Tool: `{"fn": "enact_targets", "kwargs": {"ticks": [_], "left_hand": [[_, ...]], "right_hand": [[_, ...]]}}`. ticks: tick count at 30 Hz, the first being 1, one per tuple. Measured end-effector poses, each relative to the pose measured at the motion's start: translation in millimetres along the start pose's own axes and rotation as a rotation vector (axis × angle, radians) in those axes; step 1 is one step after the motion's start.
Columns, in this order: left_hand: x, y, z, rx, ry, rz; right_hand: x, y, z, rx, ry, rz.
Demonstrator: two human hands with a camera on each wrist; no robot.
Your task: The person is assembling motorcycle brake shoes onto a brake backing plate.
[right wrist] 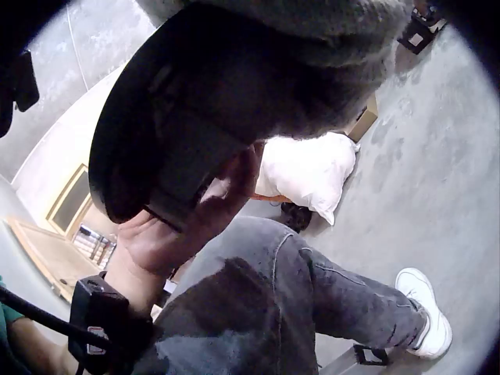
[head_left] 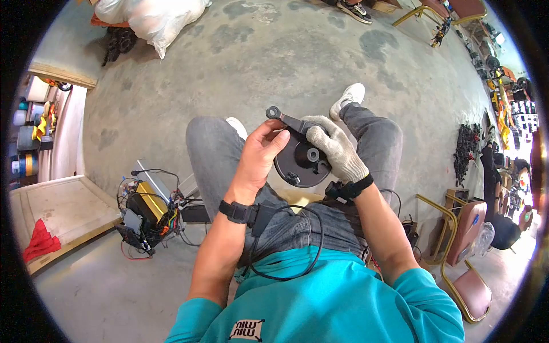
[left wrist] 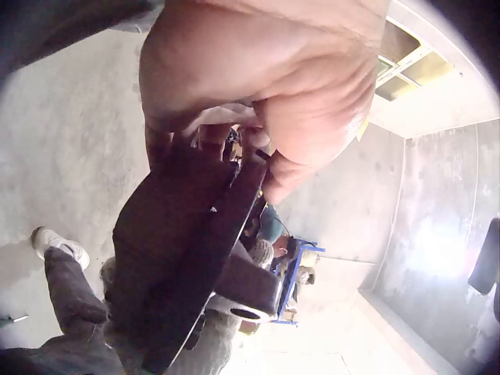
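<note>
We hold the black round disc (head_left: 294, 163) over our lap (head_left: 274, 228). Our bare left grip (head_left: 260, 154) pinches its rim, and our gloved right grip (head_left: 337, 150) curls over its top edge. It looks hard, stiff and quite heavy, so holding the rim seems safest.

A black round disc (head_left: 297, 167), a short hub (head_left: 313, 154) at its centre, sat tilted above the lap (head_left: 286, 220), gripped by the left hand (head_left: 260, 151) and gloved right hand (head_left: 337, 150). A ring-ended arm (head_left: 284, 118) jutted past its upper rim.
</note>
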State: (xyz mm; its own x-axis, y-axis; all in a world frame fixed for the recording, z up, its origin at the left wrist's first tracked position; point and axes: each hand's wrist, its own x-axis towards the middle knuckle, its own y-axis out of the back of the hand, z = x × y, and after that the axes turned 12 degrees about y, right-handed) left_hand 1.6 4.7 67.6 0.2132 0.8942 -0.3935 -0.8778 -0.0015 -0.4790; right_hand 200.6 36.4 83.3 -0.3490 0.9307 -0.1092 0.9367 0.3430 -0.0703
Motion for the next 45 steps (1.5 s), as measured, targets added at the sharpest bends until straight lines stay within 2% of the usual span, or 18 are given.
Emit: {"fn": "enact_targets", "kwargs": {"ticks": [8, 10, 11, 13, 17, 19, 25, 32, 35, 37, 38, 39, 41, 44, 45], "left_hand": [[-2, -10, -9, -0.016, -0.09, 0.072], [-4, -18, -10, 0.066, -0.143, 0.225], [-4, -19, -10, 0.069, -0.142, 0.225], [-5, -21, -10, 0.351, -0.28, 0.348], [-10, -27, -6, 0.509, -0.377, 0.442], [-9, -27, -7, 0.676, -0.565, 0.516], [-11, -29, -4, 0.729, -0.702, 0.483], [-16, -28, -6, 0.914, -0.735, 0.49], [-11, -25, -19, 0.332, -0.493, 0.368], [-11, -17, -12, 0.161, -0.346, 0.307], [-10, -5, -7, 0.23, -0.222, 0.261], [-11, 1, -4, 0.23, -0.219, 0.259], [-12, 10, -1, -0.136, 0.264, -0.017], [-6, 17, -12, -0.132, 0.317, -0.055], [-5, 17, -13, -0.128, 0.329, -0.074]], "right_hand": [[-3, -6, 3, 0.087, -0.035, 0.064], [-3, -8, 7, 0.077, -0.029, 0.104], [-3, -9, 7, 0.08, -0.029, 0.105], [-4, -9, 6, 0.049, -0.013, 0.126], [-6, -11, 7, 0.11, -0.018, 0.136], [-7, -13, 3, 0.126, -0.03, 0.146], [-10, -15, -5, 0.187, -0.037, 0.156], [-8, -12, -2, 0.135, -0.002, 0.142], [-7, -10, -2, 0.173, -0.023, 0.126], [-6, -8, 0, 0.106, -0.021, 0.114], [-6, -7, 1, 0.106, -0.022, 0.118], [-6, -6, 1, 0.101, -0.023, 0.113], [-3, -3, 3, 0.096, -0.023, 0.105], [-2, 1, 8, 0.014, 0.001, 0.062], [-1, 1, 10, 0.175, -0.013, 0.074]]}}
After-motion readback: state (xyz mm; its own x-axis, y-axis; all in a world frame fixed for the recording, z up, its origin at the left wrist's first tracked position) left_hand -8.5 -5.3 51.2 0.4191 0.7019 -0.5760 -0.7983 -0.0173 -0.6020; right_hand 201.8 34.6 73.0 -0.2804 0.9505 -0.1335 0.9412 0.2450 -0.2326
